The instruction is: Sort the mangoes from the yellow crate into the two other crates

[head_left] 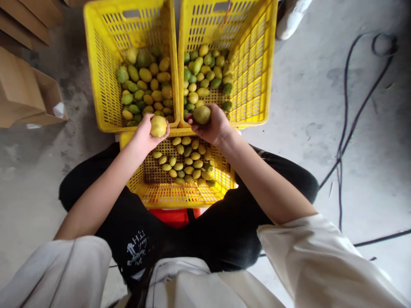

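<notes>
My left hand (148, 131) is closed around a yellow lemon (158, 126), above the front edge of the left yellow crate (93, 77). In my right hand (215, 126) lies a greenish-yellow lemon (202, 114), fingers curled under it, by the front rim of the right yellow crate (271, 64). Both far crates hold many lemons, from green to yellow. Between my knees sits a third yellow crate (183, 201) with smaller-looking, mostly yellow lemons (188, 161) spread on its bottom. My forearms hide parts of its sides.
Cardboard boxes (24, 85) stand on the floor at the left. A black cable (345, 124) loops across the concrete at the right. Someone's white shoe (290, 19) is beside the right crate. Something red (170, 217) shows below the near crate.
</notes>
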Tool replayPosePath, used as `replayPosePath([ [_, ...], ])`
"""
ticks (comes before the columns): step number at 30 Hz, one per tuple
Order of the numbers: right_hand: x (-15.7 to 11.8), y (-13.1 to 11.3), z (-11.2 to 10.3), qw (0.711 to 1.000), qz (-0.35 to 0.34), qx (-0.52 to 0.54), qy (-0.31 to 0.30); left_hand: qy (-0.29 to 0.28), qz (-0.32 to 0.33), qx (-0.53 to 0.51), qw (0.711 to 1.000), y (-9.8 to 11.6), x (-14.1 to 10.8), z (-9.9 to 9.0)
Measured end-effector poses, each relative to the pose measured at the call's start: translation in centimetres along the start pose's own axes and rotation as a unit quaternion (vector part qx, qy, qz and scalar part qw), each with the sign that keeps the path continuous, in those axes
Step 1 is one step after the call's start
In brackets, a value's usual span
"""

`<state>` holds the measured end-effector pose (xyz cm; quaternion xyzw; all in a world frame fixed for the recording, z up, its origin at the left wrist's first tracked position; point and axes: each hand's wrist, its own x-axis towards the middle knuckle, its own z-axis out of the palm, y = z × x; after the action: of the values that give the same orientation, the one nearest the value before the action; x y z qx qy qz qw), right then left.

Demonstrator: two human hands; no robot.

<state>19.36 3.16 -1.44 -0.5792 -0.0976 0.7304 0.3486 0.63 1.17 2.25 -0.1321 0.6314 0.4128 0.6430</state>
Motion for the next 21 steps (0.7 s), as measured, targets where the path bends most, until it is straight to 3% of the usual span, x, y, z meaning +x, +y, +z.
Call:
replayPosePath([
  [6,-0.8,0.4,0.3,0.999,-0.004,0.029,-0.022,0.005,0.005,0.033,0.999,-0.4,0.6,-0.4],
  [17,0.5,0.8,-0.5,0.998,0.028,0.035,0.032,-0.016,0.025,0.059,0.998,-0.7,0.2,-0.6],
  [21,1.3,1.2,-0.6,0.996,-0.015,0.077,0.047,0.012,0.018,0.058,0.998,-0.6,0.7,-0.8],
])
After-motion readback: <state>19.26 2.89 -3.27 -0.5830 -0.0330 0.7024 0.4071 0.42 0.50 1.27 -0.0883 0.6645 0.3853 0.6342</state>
